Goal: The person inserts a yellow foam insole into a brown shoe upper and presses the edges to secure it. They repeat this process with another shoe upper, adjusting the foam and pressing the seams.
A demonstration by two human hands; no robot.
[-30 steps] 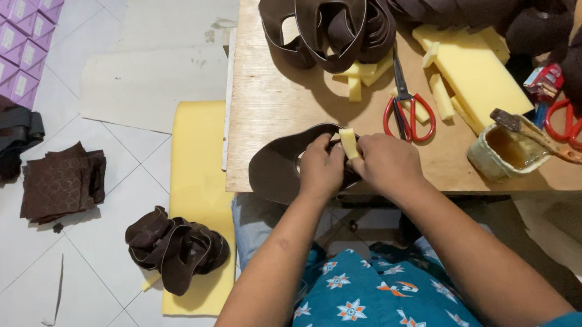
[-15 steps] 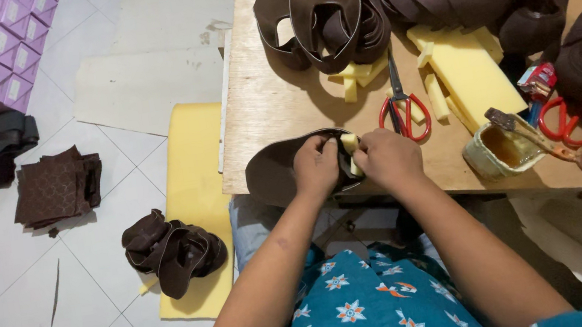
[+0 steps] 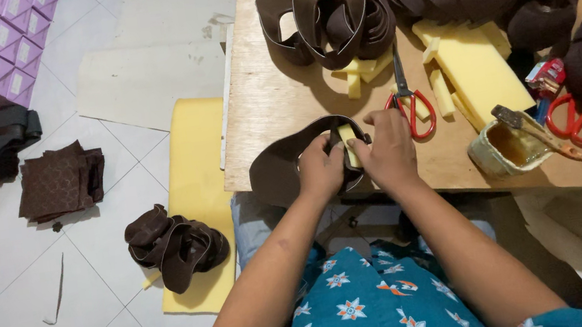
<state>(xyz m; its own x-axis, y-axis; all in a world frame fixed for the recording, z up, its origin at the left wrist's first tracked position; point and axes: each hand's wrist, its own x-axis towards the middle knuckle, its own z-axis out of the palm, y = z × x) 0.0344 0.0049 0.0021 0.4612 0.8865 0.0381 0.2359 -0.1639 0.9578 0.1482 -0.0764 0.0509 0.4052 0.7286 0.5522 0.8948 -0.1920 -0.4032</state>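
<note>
Two hands side by side, left hand [image 3: 320, 169] and right hand [image 3: 389, 150] clamped on brown leather piece [image 3: 278, 169], yellow foam strip [image 3: 350, 144] between

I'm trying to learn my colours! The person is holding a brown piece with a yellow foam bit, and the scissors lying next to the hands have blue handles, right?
Not quite. The scissors have red handles, not blue; the head view shows it. The rest is right: both the left hand and the right hand hold the brown piece with the yellow foam bit, and the scissors lie beside the hands on the wooden table.
</note>
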